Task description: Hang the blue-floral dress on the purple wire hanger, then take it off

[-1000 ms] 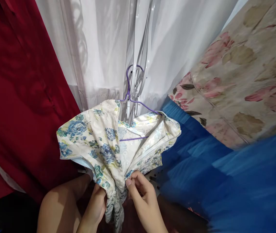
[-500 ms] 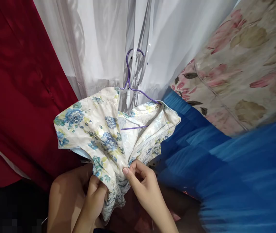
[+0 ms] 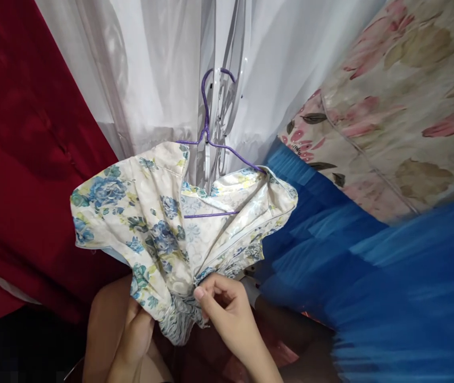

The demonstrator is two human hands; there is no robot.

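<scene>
A cream garment with blue and yellow flowers (image 3: 147,213) hangs on a purple hanger (image 3: 227,149) in front of me. Its neckline gapes, showing the pale inside and the hanger's lower bar. Below the neckline the cloth gathers into tight, wrinkled shirring (image 3: 181,322). My left hand (image 3: 137,332) is closed on the garment's lower left side, with its fingertips hidden behind the fabric. My right hand (image 3: 225,300) pinches the cloth at the bottom point of the V neckline between thumb and forefinger.
The hanger's hook rests over a white metal rack (image 3: 216,96). White curtains (image 3: 163,69) hang behind. Dark red cloth (image 3: 23,159) hangs at left. At right are a pink floral cloth (image 3: 402,122) and a blue pleated one (image 3: 394,287). A bare knee (image 3: 107,314) sits beneath the garment.
My left hand has moved left, drawing the garment's left side outward and spreading its front. My right hand has shifted slightly left and down, still pinching the neckline.
</scene>
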